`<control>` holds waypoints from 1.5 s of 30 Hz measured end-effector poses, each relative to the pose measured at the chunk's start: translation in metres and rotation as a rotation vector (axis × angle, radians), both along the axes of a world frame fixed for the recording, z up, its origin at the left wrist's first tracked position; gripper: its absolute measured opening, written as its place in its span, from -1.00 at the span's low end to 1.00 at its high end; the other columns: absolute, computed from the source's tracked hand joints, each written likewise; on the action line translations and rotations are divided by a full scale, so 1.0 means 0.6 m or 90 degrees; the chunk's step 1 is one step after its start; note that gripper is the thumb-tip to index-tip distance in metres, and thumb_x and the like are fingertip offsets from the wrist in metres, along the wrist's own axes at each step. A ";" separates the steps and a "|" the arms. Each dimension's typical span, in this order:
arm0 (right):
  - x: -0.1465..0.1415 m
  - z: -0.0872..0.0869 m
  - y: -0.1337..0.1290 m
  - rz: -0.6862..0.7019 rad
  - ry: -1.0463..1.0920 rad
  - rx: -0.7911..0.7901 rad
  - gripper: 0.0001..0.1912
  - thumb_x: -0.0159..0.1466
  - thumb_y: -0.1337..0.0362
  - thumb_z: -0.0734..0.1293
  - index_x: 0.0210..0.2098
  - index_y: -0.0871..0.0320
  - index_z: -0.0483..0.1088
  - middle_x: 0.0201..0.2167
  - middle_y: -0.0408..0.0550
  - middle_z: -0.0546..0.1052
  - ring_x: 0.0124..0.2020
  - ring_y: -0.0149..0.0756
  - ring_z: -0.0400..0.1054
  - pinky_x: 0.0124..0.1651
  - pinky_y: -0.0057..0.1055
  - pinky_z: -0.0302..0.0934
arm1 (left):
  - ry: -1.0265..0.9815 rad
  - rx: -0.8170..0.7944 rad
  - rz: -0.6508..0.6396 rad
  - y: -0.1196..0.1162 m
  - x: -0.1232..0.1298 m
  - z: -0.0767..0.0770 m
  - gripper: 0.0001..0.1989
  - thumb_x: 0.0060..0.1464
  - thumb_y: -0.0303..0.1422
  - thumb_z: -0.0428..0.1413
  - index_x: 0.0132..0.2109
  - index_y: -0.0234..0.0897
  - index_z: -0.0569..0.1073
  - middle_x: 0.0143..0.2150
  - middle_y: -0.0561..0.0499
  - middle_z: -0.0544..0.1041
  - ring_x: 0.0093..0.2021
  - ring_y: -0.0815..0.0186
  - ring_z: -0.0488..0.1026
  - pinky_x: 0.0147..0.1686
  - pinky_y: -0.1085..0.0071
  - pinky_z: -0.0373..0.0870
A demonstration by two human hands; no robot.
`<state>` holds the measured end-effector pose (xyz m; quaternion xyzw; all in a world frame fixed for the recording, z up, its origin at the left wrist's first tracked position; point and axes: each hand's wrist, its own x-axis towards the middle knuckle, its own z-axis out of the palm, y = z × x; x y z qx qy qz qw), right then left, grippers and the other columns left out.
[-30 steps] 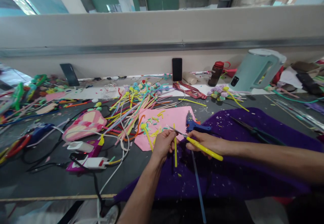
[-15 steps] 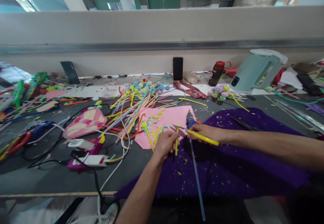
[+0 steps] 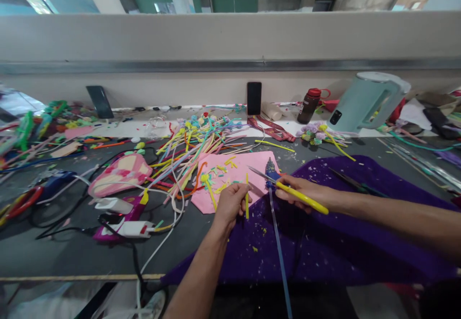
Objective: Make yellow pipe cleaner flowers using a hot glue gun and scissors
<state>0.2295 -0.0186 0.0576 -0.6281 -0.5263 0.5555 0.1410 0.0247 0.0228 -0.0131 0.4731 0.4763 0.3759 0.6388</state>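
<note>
My left hand (image 3: 232, 202) pinches a short yellow pipe cleaner (image 3: 247, 206), held upright over the edge of the pink sheet (image 3: 201, 202). In my right hand (image 3: 297, 191) is a pair of scissors (image 3: 302, 198) with yellow handles, its blades pointing left above the sheet, apart from the pipe cleaner. Just beyond my right hand lies a blue glue gun (image 3: 271, 169), with a long clear glue stick (image 3: 279, 251) reaching toward me. Small cut yellow and teal pieces (image 3: 223, 187) are scattered over the sheet, with a yellow-headed stem (image 3: 209, 189) among them.
A pile of coloured pipe cleaners (image 3: 194, 151) spreads behind the sheet. Purple cloth (image 3: 324, 242) covers the near right. At left are a power strip (image 3: 139, 208) and trailing cables. A kettle (image 3: 363, 100), a bottle (image 3: 309, 106) and an upright phone (image 3: 254, 99) stand at the back.
My right hand has drawn back to the right with the scissors, so the blades are now clear of the pipe cleaner. My left hand has shifted slightly left.
</note>
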 end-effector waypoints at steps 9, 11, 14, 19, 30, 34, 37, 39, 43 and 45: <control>-0.026 -0.020 -0.018 0.110 0.001 0.090 -0.60 0.13 0.02 0.27 -0.17 0.15 0.20 -0.51 -0.24 0.32 -0.66 -0.58 0.14 -0.60 -0.60 0.09 | -0.028 -0.026 0.006 -0.002 0.004 0.007 -0.75 -0.12 -0.22 0.13 -0.43 -0.36 0.39 -0.67 0.09 0.41 -0.81 0.57 0.16 -0.84 0.65 -0.02; -0.032 -0.016 -0.017 0.119 -0.002 0.105 -0.60 0.13 0.04 0.28 -0.17 0.17 0.22 -0.50 -0.23 0.33 -0.63 -0.57 0.14 -0.57 -0.59 0.08 | -0.022 -0.023 -0.006 -0.003 0.003 0.005 -0.77 -0.10 -0.24 0.11 -0.44 -0.36 0.37 -0.66 0.08 0.42 -0.81 0.57 0.16 -0.83 0.64 -0.02; -0.036 -0.019 -0.017 0.122 0.014 0.105 -0.62 0.14 0.05 0.27 -0.18 0.18 0.22 -0.51 -0.25 0.31 -0.64 -0.58 0.11 -0.57 -0.59 0.05 | -0.021 -0.013 -0.021 -0.002 0.002 0.002 -0.76 -0.08 -0.23 0.10 -0.47 -0.35 0.35 -0.65 0.08 0.43 -0.81 0.57 0.15 -0.83 0.64 -0.03; -0.038 -0.034 -0.010 0.087 0.020 0.079 -0.67 0.16 0.07 0.25 -0.21 0.18 0.23 -0.58 -0.29 0.27 -0.69 -0.60 0.04 -0.60 -0.58 0.00 | 0.004 -0.010 -0.033 -0.001 0.002 0.004 -0.75 -0.07 -0.21 0.10 -0.48 -0.33 0.34 -0.73 0.15 0.36 -0.83 0.57 0.11 -0.83 0.63 -0.04; -0.028 -0.007 0.033 0.041 -0.089 0.009 -0.76 0.15 0.15 0.29 -0.31 0.21 0.28 -0.64 -0.28 0.26 -0.73 -0.60 0.06 -0.68 -0.62 -0.05 | 0.120 -0.014 -0.081 0.002 0.003 -0.014 -0.75 -0.10 -0.20 0.09 -0.51 -0.32 0.34 -0.71 0.13 0.37 -0.83 0.55 0.11 -0.84 0.60 -0.08; -0.025 -0.011 0.037 0.055 -0.106 0.022 -0.73 0.16 0.11 0.27 -0.29 0.20 0.32 -0.64 -0.26 0.28 -0.72 -0.59 0.08 -0.70 -0.63 -0.07 | 0.131 -0.018 -0.085 0.002 0.004 -0.015 -0.78 -0.09 -0.22 0.08 -0.49 -0.32 0.35 -0.68 0.11 0.40 -0.82 0.55 0.13 -0.84 0.61 -0.06; -0.020 -0.011 0.034 0.034 -0.075 0.025 -0.71 0.16 0.06 0.26 -0.27 0.17 0.30 -0.65 -0.27 0.26 -0.75 -0.61 0.06 -0.73 -0.64 -0.07 | 0.117 -0.022 -0.079 0.001 0.003 -0.010 -0.77 -0.08 -0.23 0.08 -0.49 -0.33 0.35 -0.69 0.11 0.39 -0.83 0.56 0.13 -0.84 0.62 -0.05; -0.015 -0.010 0.027 0.010 -0.034 0.018 -0.70 0.16 0.04 0.24 -0.25 0.12 0.27 -0.63 -0.28 0.25 -0.77 -0.62 0.04 -0.75 -0.65 -0.07 | 0.086 -0.022 -0.061 0.001 0.002 -0.004 -0.77 -0.09 -0.23 0.09 -0.49 -0.33 0.35 -0.68 0.11 0.39 -0.82 0.56 0.14 -0.84 0.62 -0.03; -0.009 -0.015 0.006 -0.002 0.018 0.003 -0.65 0.15 -0.03 0.22 -0.21 0.07 0.20 -0.61 -0.30 0.24 -0.77 -0.62 0.06 -0.77 -0.67 -0.02 | 0.009 -0.025 -0.021 0.000 0.001 0.006 -0.75 -0.11 -0.21 0.12 -0.47 -0.34 0.35 -0.64 0.10 0.42 -0.79 0.55 0.19 -0.83 0.63 0.00; -0.011 -0.019 -0.005 0.029 0.026 0.004 -0.61 0.13 -0.05 0.24 -0.20 0.07 0.17 -0.62 -0.32 0.22 -0.76 -0.61 0.09 -0.75 -0.66 0.04 | -0.016 -0.029 -0.013 -0.001 0.001 0.008 -0.75 -0.11 -0.21 0.13 -0.44 -0.34 0.36 -0.63 0.10 0.42 -0.78 0.55 0.20 -0.83 0.63 0.01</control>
